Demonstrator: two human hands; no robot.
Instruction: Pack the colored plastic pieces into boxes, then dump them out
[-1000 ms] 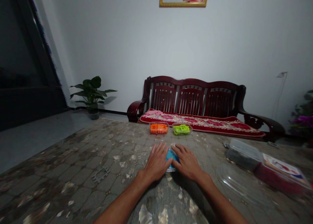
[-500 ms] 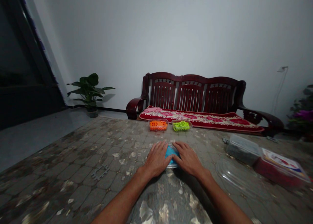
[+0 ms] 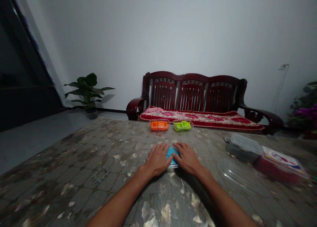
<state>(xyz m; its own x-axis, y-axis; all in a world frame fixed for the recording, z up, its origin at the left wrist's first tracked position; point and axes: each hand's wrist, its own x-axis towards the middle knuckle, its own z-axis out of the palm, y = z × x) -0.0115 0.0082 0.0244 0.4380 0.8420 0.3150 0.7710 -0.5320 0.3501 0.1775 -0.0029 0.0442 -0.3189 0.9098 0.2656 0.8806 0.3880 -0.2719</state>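
Note:
A small clear plastic container [image 3: 173,151] with blue contents rests on the table in front of me. My left hand [image 3: 158,159] covers its left side, fingers lying over the top edge and the thumb across the top. My right hand [image 3: 187,158] grips the right side in the same way, so the two thumbs nearly meet over the blue. Most of the container's sides are hidden under my palms, and I cannot tell how its lid sits.
Beyond my hands stand open containers of orange pieces [image 3: 159,125] and lime-green pieces [image 3: 182,125]. A grey interlocking piece [image 3: 101,174] lies at left. To the right are a clear lid [image 3: 237,174], a box of dark pieces [image 3: 244,148] and a red-filled box [image 3: 279,169].
The view has shifted slightly. Both hands stay on the blue-filled container, with only a very small movement of the thumbs.

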